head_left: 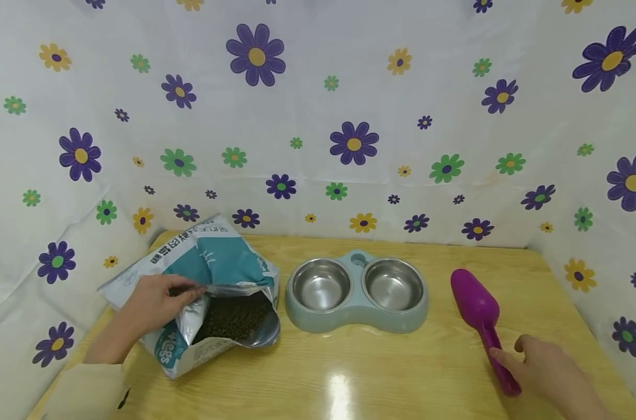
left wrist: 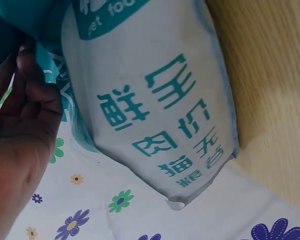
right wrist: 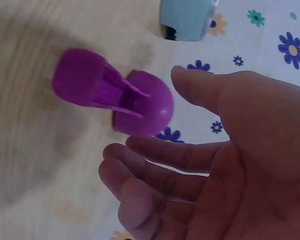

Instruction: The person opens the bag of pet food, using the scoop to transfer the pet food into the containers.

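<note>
An opened white-and-teal pet food bag (head_left: 234, 256) lies on its side at the left, its mouth facing the front. Brown kibble (head_left: 234, 318) shows inside. My left hand (head_left: 152, 303) pinches the upper edge of the bag's mouth between thumb and fingers; in the left wrist view the bag's printed side (left wrist: 155, 110) fills the middle. At the right, a purple scoop (head_left: 475, 300) rests with its rounded back up and handle toward me. My right hand (head_left: 551, 370) is beside the handle, fingers loosely bent, and the right wrist view shows a gap between them and the scoop (right wrist: 150, 105).
A pale blue-green double pet bowl (head_left: 357, 315) with two steel dishes stands mid-table, between bag and scoop. The wooden table (head_left: 292, 379) is bounded by a flower-print cloth (head_left: 297, 111) at the back and both sides.
</note>
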`<action>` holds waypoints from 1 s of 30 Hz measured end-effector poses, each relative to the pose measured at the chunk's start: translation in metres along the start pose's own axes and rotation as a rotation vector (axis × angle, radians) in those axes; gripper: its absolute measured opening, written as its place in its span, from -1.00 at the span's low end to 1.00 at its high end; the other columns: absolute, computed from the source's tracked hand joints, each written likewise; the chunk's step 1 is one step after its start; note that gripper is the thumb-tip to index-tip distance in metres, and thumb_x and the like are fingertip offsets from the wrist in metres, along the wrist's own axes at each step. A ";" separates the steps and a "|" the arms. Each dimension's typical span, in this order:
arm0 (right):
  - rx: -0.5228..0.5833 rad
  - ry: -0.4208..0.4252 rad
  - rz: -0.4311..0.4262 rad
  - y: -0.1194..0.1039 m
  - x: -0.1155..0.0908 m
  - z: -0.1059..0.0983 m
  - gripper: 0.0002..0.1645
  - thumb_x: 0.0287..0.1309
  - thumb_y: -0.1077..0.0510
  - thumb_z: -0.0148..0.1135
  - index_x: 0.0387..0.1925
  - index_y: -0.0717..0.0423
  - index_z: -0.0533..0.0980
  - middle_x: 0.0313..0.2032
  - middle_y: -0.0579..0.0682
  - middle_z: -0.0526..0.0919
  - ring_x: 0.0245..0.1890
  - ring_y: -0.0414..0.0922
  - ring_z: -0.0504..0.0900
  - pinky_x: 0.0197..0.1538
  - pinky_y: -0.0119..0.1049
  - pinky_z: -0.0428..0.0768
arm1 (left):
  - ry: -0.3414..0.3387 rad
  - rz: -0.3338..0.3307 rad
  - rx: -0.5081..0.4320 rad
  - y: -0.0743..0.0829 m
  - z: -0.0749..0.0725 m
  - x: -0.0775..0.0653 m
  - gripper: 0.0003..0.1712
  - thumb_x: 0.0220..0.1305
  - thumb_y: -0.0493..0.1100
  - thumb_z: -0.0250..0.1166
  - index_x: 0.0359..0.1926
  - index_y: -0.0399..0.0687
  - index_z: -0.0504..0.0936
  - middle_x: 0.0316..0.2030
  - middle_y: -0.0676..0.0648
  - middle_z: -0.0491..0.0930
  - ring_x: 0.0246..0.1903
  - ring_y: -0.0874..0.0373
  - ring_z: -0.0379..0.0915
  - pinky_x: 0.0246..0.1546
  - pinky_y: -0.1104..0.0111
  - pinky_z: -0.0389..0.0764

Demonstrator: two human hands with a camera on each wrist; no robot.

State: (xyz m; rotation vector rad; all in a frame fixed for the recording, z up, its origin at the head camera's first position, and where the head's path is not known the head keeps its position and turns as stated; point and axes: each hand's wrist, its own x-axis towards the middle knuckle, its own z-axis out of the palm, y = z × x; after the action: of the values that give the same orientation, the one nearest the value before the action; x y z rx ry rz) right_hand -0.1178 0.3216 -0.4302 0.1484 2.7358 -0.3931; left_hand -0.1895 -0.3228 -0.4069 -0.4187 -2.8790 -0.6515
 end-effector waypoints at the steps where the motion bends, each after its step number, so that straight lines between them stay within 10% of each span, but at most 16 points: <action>1: 0.006 -0.011 0.005 0.001 0.002 0.004 0.00 0.31 -0.42 0.17 -0.06 0.60 0.49 -0.48 -0.04 0.65 -0.41 -0.10 0.57 -0.25 -0.03 0.64 | 0.011 0.015 0.002 -0.001 0.000 -0.002 -0.81 0.32 -0.10 0.41 -0.16 -0.08 0.85 -0.30 -0.04 0.83 -0.38 0.26 0.64 -0.42 0.40 0.54; 9: 0.075 0.012 0.009 0.004 0.017 0.018 -0.20 0.34 -0.29 0.25 -0.13 0.51 0.49 -0.51 -0.04 0.55 -0.51 -0.14 0.51 -0.41 -0.21 0.53 | 0.066 0.186 -0.039 -0.001 0.001 -0.007 -0.89 0.21 -0.21 0.48 -0.23 0.02 0.86 -0.42 0.14 0.78 -0.54 0.55 0.39 -0.55 0.48 0.45; 18: 0.149 0.032 -0.016 0.001 0.021 0.030 -0.66 0.30 0.06 0.33 -0.39 0.27 0.48 -0.58 -0.05 0.52 -0.60 -0.18 0.47 -0.49 -0.30 0.49 | 0.047 0.193 -0.020 0.004 0.000 -0.007 -0.89 0.22 -0.21 0.46 -0.22 -0.03 0.85 -0.42 0.16 0.74 -0.50 0.55 0.39 -0.54 0.49 0.45; 30: 0.307 0.180 -0.033 0.001 0.009 0.024 -0.62 0.51 0.15 -0.30 -0.31 0.32 0.37 -0.53 -0.03 0.38 -0.54 -0.14 0.35 -0.49 -0.31 0.36 | 0.040 0.163 -0.004 0.004 0.001 -0.006 -0.89 0.24 -0.21 0.46 -0.21 -0.04 0.85 -0.37 0.09 0.78 -0.45 0.39 0.57 -0.48 0.46 0.51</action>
State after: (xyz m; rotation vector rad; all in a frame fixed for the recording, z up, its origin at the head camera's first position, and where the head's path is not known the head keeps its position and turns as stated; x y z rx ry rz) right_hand -0.1175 0.3159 -0.4549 0.2290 2.8376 -0.8470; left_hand -0.1826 -0.3201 -0.4075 -0.6261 -2.7693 -0.6306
